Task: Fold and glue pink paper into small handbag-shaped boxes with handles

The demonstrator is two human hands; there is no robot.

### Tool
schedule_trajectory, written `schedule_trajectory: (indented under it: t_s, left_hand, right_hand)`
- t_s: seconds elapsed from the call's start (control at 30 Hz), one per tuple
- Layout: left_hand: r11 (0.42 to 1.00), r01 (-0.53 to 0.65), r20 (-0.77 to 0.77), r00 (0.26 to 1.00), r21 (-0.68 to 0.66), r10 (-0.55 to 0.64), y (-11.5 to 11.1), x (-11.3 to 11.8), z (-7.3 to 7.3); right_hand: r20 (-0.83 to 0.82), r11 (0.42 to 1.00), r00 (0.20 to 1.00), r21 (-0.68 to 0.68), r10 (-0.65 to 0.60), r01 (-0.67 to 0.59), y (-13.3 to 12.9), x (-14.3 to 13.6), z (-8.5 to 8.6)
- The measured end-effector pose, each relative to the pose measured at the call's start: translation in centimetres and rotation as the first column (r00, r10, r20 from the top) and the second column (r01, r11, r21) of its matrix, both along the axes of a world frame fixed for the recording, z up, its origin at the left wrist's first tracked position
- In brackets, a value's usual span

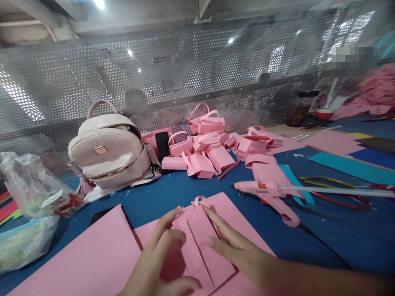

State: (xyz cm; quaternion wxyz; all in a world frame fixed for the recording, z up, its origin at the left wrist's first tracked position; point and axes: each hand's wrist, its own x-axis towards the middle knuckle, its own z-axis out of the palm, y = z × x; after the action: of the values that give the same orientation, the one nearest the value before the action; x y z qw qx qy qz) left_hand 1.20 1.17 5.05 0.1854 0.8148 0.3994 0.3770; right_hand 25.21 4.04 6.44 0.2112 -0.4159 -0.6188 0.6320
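Note:
A small folded pink paper bag lies at the bottom middle, with a looped strip at its far end and a lengthwise seam. My left hand curls along its left side, fingertips on the paper. Across the right side rests my right hand, thumb on the upper face and fingers along the edge. Beneath the bag is a large pink sheet. To the right, a pink hot glue gun lies on its side with a glue stick in its back end.
Several finished pink paper bags are heaped at the back, beside a pale backpack. Another pink sheet lies left. Scissors with yellow and red handles lie beyond the glue gun. A plastic bag stands far left, before a perforated metal screen.

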Motion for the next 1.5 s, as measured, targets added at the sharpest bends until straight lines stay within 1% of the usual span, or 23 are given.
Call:
schedule_trajectory:
  t_s: [0.07,0.13,0.3,0.37,0.47,0.67,0.8,0.9,1.0,1.03,1.13,1.2,1.27,1.4,1.5]
  left_hand:
    - [0.996,0.000,-0.003,1.000,0.091,0.001,0.3,-0.3,0.1]
    - [0.988,0.011,-0.009,1.000,0.154,-0.010,0.5,-0.4,0.3]
    - [0.971,0.071,-0.042,0.997,0.229,-0.063,0.4,-0.2,1.0]
    - [0.966,0.095,-0.032,0.995,0.239,-0.090,0.3,-0.1,1.1]
    - [0.970,0.109,-0.041,0.994,0.216,-0.103,0.3,-0.1,1.0]
    - [0.964,0.102,-0.019,0.995,0.244,-0.100,0.4,-0.2,0.7]
    - [0.970,0.094,-0.026,0.996,0.226,-0.090,0.4,-0.2,0.8]
    - [0.973,0.095,-0.033,0.995,0.210,-0.090,0.4,-0.2,0.8]
    - [0.980,0.081,-0.039,0.996,0.179,-0.075,0.3,-0.2,0.8]
    - [0.982,0.076,-0.037,0.997,0.176,-0.071,0.3,-0.2,0.8]
    - [0.980,0.057,-0.024,0.998,0.189,-0.053,0.4,-0.2,1.0]
    - [0.981,0.040,-0.022,0.999,0.190,-0.036,0.4,-0.2,1.1]
    - [0.987,0.018,-0.007,1.000,0.158,-0.017,0.4,-0.1,1.0]
    - [1.000,0.004,0.076,0.997,0.028,-0.006,0.2,-0.3,0.5]
    - [0.999,0.035,0.044,0.998,0.009,-0.036,0.1,-0.5,0.2]
  right_hand:
    - [-0.010,1.000,1.000,-0.005,-0.008,0.008,0.0,0.1,0.1]
    - [-0.011,1.000,1.000,-0.002,-0.016,0.016,0.0,0.1,0.1]
    - [-0.038,1.000,0.999,0.002,-0.019,0.019,-0.1,0.2,-0.1]
    - [-0.049,1.000,0.999,-0.008,-0.015,0.014,-0.1,0.3,-0.1]
    - [-0.020,1.000,1.000,-0.002,0.003,-0.003,-0.1,0.3,0.2]
    - [0.041,0.995,0.997,0.063,0.071,-0.074,-0.6,0.2,1.3]
    - [0.065,0.988,0.989,0.072,0.132,-0.136,-0.9,0.2,1.2]
    - [0.023,0.979,0.986,0.112,0.167,-0.168,-0.9,0.5,0.5]
    - [-0.029,0.977,0.981,0.103,0.191,-0.187,-0.7,0.8,0.1]
    - [-0.042,0.980,0.982,0.092,0.182,-0.178,-0.6,0.9,0.1]
    - [-0.077,0.996,0.994,0.043,0.084,-0.081,-0.4,0.8,0.3]
    - [-0.113,0.999,0.993,0.016,0.045,-0.044,-0.2,0.6,0.4]
    - [-0.157,0.999,0.987,0.012,0.041,-0.040,0.1,0.4,0.3]
    - [-0.205,0.999,0.978,0.036,0.031,-0.024,0.4,0.1,-0.2]
    - [-0.215,0.999,0.977,0.033,0.008,-0.001,0.3,0.0,-0.5]
